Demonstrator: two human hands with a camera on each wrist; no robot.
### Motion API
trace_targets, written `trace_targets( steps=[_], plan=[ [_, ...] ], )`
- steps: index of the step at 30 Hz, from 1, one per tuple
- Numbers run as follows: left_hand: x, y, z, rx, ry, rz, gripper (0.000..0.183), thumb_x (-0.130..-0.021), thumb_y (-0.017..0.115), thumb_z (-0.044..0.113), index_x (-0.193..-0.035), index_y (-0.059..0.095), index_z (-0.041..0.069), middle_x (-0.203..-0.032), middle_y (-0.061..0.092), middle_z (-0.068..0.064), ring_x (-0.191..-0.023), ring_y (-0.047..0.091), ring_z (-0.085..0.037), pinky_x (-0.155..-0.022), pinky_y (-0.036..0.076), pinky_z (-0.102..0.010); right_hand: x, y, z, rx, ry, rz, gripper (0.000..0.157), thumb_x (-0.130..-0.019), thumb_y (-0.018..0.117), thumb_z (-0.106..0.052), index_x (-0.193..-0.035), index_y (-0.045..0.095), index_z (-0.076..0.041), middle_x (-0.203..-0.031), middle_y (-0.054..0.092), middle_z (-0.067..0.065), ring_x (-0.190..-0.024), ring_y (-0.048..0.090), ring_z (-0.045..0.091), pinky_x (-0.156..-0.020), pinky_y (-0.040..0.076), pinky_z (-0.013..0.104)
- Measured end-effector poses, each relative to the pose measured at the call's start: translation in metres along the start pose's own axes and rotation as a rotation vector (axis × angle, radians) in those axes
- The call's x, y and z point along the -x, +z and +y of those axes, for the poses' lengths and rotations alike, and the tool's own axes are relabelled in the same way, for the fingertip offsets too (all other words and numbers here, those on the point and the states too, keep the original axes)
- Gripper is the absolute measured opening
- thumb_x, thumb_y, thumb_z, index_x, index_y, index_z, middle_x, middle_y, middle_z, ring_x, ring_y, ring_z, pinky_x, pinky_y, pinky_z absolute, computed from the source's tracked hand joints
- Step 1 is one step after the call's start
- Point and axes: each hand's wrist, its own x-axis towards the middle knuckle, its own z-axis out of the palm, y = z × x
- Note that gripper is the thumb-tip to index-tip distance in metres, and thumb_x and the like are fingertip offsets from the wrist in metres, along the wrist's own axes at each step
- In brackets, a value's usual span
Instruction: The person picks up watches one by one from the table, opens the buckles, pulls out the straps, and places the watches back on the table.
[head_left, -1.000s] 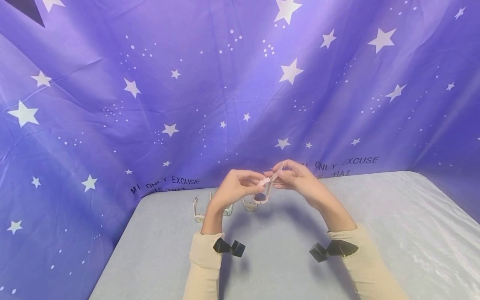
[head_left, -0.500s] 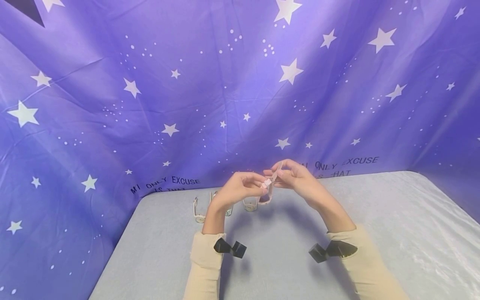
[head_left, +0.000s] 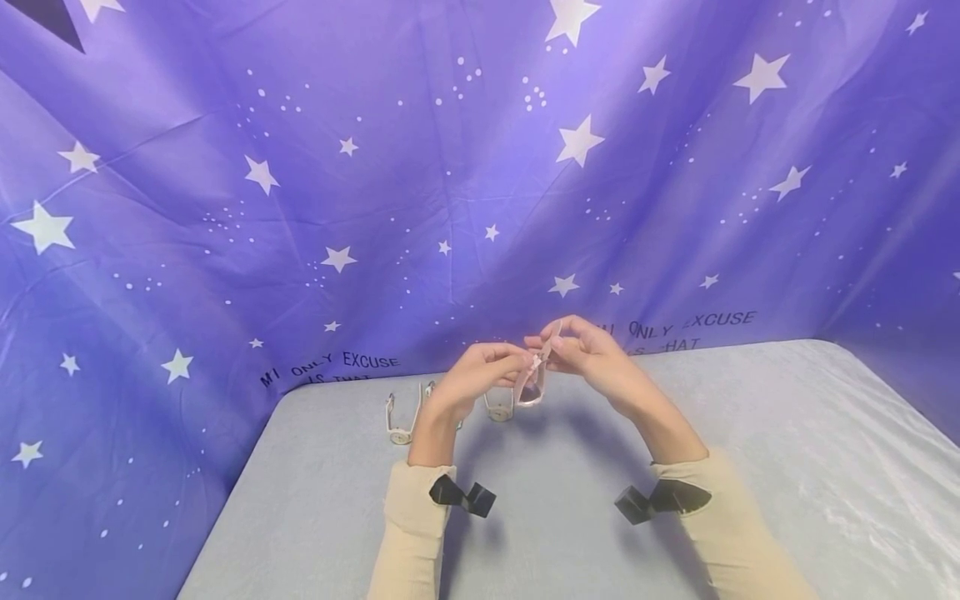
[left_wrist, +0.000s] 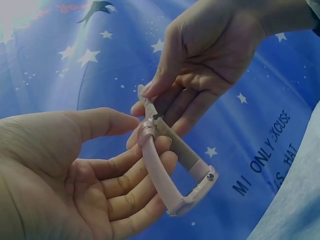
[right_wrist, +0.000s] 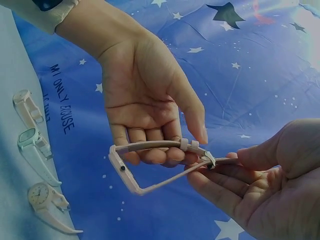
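Observation:
A pale pink wristwatch (left_wrist: 161,172) hangs between both hands above the table, its strap closed into a loop through a metal buckle (right_wrist: 210,159). The left hand (head_left: 477,373) pinches the strap by its keeper loops (left_wrist: 146,131), with thumb and index finger close to the buckle. On the other side of the buckle the right hand (head_left: 596,354) pinches the strap's free end (left_wrist: 144,95) between thumb and fingers. The watch case (right_wrist: 125,172) dangles at the bottom of the loop, its dial turned away in the left wrist view.
Several other watches lie on the grey cloth-covered table (head_left: 555,517): a cream one (head_left: 400,436), a mint-green one (right_wrist: 32,145) partly behind the left wrist, and another pale one (head_left: 500,412) under the hands. A purple star-patterned curtain (head_left: 450,167) rises behind the table.
The left fingers have shifted slightly along the strap near the buckle, and the hanging watch case has swung and turned. The right hand keeps its pinch almost in place.

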Motion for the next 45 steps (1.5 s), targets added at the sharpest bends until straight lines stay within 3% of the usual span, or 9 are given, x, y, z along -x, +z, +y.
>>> trace_targets(
  steps=[8, 16, 29, 39, 45],
  plan=[
    [-0.001, 0.003, 0.002, 0.043, -0.030, -0.004, 0.033, -0.098, 0.065, 0.023, -0.119, 0.071, -0.002, -0.094, 0.078, -0.004, -0.086, 0.073, -0.013, -0.092, 0.059, -0.036, 0.001, 0.003, -0.002, 0.013, -0.012, 0.018, 0.023, -0.108, 0.041, -0.008, -0.122, 0.049, 0.009, -0.141, 0.058, 0.030, -0.134, 0.056, 0.043, -0.116, 0.041, 0.056],
    [-0.001, 0.008, 0.004, 0.085, -0.049, 0.003, 0.033, -0.098, 0.065, 0.020, -0.120, 0.069, -0.004, -0.093, 0.078, -0.003, -0.086, 0.072, -0.011, -0.095, 0.059, -0.036, 0.001, 0.006, -0.003, 0.033, 0.004, 0.047, 0.022, -0.108, 0.042, -0.007, -0.122, 0.050, 0.008, -0.140, 0.059, 0.027, -0.130, 0.059, 0.043, -0.117, 0.037, 0.061],
    [-0.002, 0.012, 0.005, 0.140, -0.081, 0.050, 0.032, -0.098, 0.065, 0.015, -0.119, 0.069, -0.008, -0.083, 0.072, 0.006, -0.081, 0.069, -0.008, -0.091, 0.059, -0.031, -0.001, 0.016, 0.002, 0.077, -0.022, 0.082, 0.020, -0.107, 0.044, -0.008, -0.120, 0.050, 0.007, -0.140, 0.059, 0.028, -0.131, 0.058, 0.044, -0.119, 0.028, 0.067],
    [-0.001, 0.011, 0.006, 0.163, -0.034, -0.021, 0.029, -0.102, 0.054, 0.005, -0.121, 0.061, -0.016, -0.080, 0.070, 0.010, -0.080, 0.067, -0.006, -0.094, 0.057, -0.031, 0.000, 0.011, 0.000, -0.022, 0.005, 0.081, 0.024, -0.108, 0.045, -0.010, -0.122, 0.051, 0.009, -0.138, 0.060, 0.028, -0.132, 0.058, 0.041, -0.115, 0.044, 0.051],
    [-0.001, 0.011, 0.006, 0.178, -0.021, -0.040, 0.027, -0.103, 0.051, 0.003, -0.119, 0.061, -0.016, -0.079, 0.069, 0.010, -0.080, 0.066, -0.005, -0.091, 0.056, -0.028, -0.001, 0.009, 0.000, -0.052, 0.014, 0.067, 0.023, -0.108, 0.045, -0.011, -0.121, 0.051, 0.008, -0.139, 0.060, 0.029, -0.133, 0.057, 0.039, -0.115, 0.045, 0.048]
  ],
)
